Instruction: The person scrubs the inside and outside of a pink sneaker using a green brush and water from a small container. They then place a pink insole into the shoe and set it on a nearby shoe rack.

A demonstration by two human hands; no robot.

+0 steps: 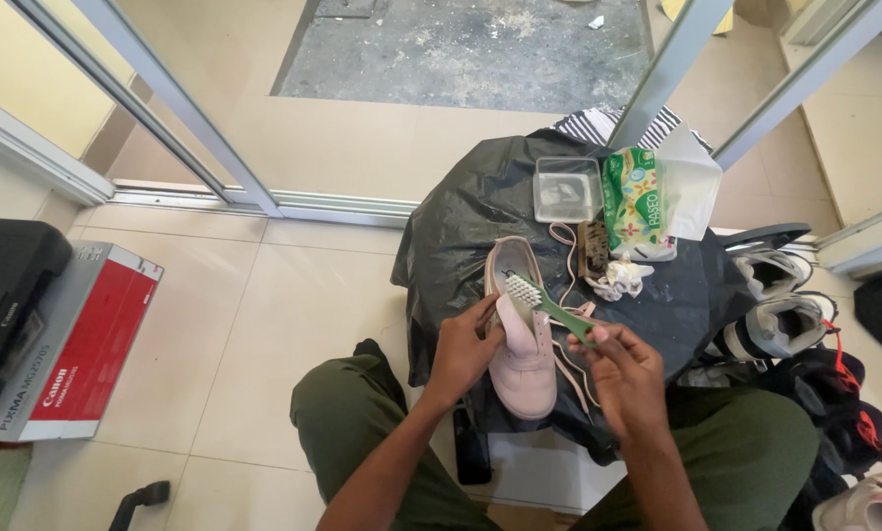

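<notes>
A pale pink shoe (522, 359) lies on a black plastic sheet (461, 216) in front of me. My left hand (464, 346) grips the shoe's side near its tongue. A green-handled brush (544, 303) with white bristles is in my right hand (626, 372), its head over the shoe's opening. A pink lace (561, 236) trails loose beside the shoe.
On the sheet stand a clear plastic tub (567, 189), a green tissue pack (636, 202), a brown brush (592, 248) and a crumpled white cloth (620, 278). Several shoes (780, 324) pile at the right. A red and white box (77, 344) and black printer (3, 295) sit left.
</notes>
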